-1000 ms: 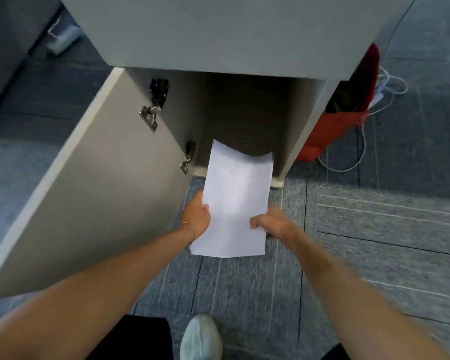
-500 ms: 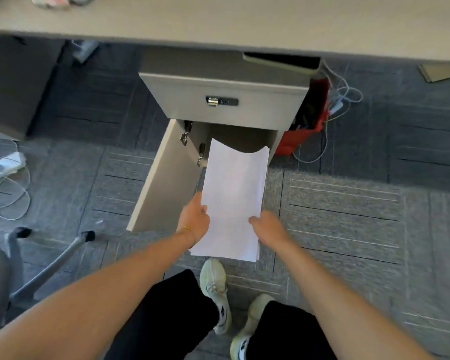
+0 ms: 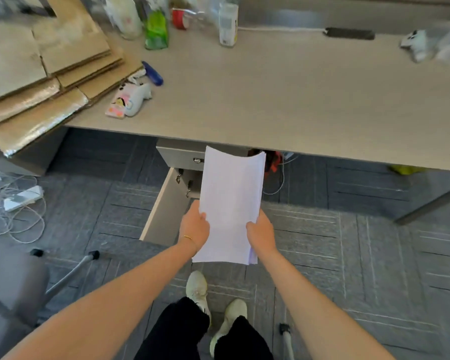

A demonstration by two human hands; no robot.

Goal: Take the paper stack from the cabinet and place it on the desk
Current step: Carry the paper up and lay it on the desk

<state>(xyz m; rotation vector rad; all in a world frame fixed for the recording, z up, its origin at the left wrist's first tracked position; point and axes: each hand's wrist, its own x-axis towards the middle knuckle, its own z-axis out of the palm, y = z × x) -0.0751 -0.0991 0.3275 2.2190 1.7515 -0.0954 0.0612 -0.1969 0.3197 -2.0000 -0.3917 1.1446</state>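
A stack of white paper sheets (image 3: 230, 201) is held up in front of me, its far end bowed downward. My left hand (image 3: 195, 226) grips the stack's left edge, thumb on top. My right hand (image 3: 260, 233) grips the right edge the same way. Behind the paper, under the desk, stands a grey cabinet (image 3: 178, 153) whose door (image 3: 164, 206) hangs wide open toward me.
A long beige desk (image 3: 283, 100) spans the view, with flattened cardboard (image 3: 42, 68) at left, bottles (image 3: 227, 23), a blue stapler (image 3: 153, 73) and a power strip (image 3: 348, 34). Chair legs (image 3: 70, 272), cables (image 3: 16, 211) and a red bag (image 3: 274, 162) lie on the grey carpet.
The view has risen and pulled back from the cabinet, so the desk top now shows. Both hands have lifted the paper stack away from the cabinet opening, keeping the same grip.
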